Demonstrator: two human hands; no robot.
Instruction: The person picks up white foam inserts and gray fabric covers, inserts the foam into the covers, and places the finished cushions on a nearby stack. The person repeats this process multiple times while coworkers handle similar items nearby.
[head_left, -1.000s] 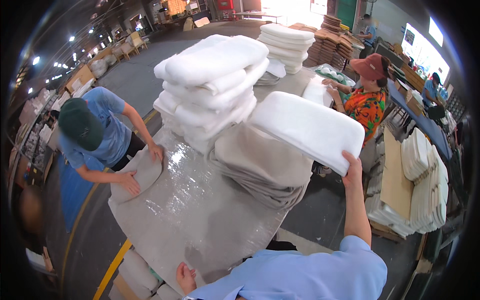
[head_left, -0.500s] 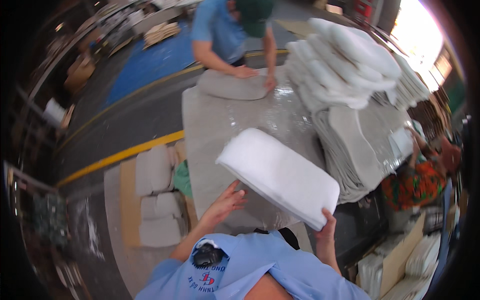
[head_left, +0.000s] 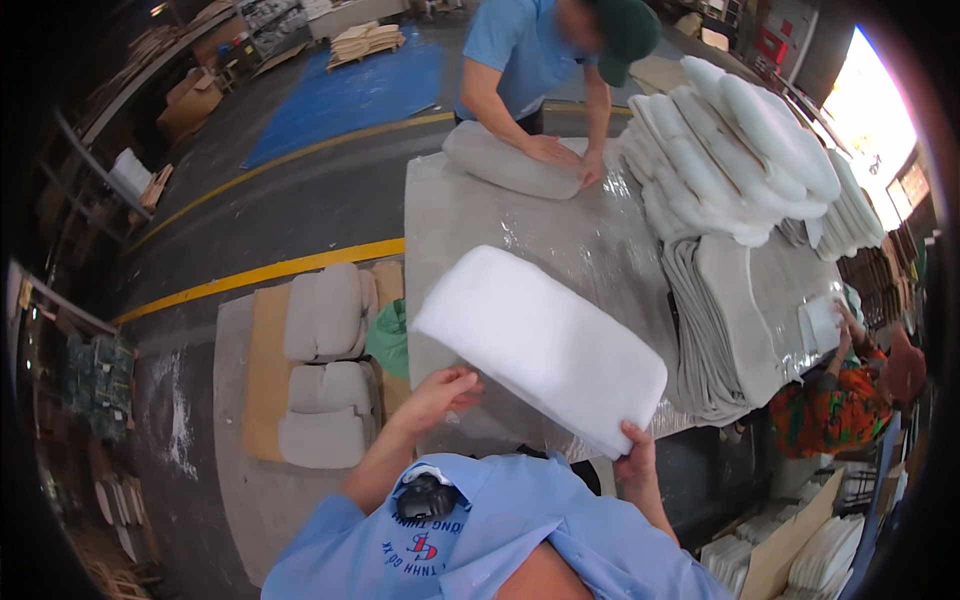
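I hold a thick white foam cushion pad (head_left: 540, 345) over the near end of a plastic-covered table (head_left: 560, 235). My left hand (head_left: 445, 392) grips its near left edge and my right hand (head_left: 635, 458) grips its near right corner. The pad tilts, its far end lying above the tabletop. Across the table a person in a blue shirt and green cap presses both hands on a grey covered cushion (head_left: 510, 165).
A tall stack of white foam pads (head_left: 740, 145) and a pile of grey fabric covers (head_left: 720, 320) fill the table's right side. Finished grey cushions (head_left: 325, 365) lie on cardboard on the floor at left. A person in orange (head_left: 835, 410) works at right.
The white pad has come down from the stack at right to the near end of the table, and my left hand has taken hold of it. My view has swung left and downward.
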